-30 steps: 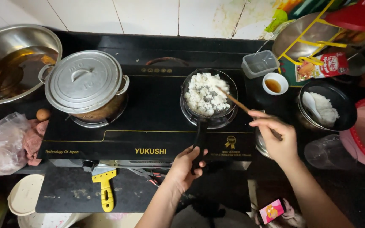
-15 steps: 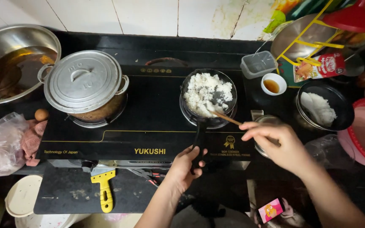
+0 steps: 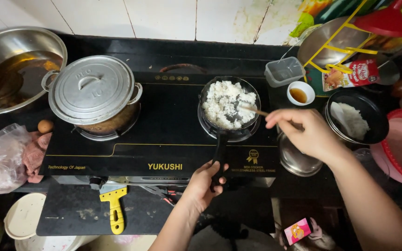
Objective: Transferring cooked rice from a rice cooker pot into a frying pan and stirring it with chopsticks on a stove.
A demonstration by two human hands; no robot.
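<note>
- Left hand (image 3: 204,180): closed round the black handle of the small frying pan (image 3: 229,109), at the stove's near edge.
- Right hand (image 3: 309,135): fingers pinched on a wooden spatula (image 3: 252,109), its tip resting in the rice.
- Small frying pan: on the right burner of the black gas stove (image 3: 164,135), filled with white rice (image 3: 226,104).
- Lidded aluminium pot (image 3: 93,90): on the left burner.
- Steel wok (image 3: 12,65): far left, holding brown oil.
- Black bowl (image 3: 357,121): right of the stove, containing white rice.
- Small white sauce cup (image 3: 300,92): just beside a clear plastic container (image 3: 283,71).
- Yellow-handled scraper (image 3: 113,209): on the worktop before the stove.
</note>
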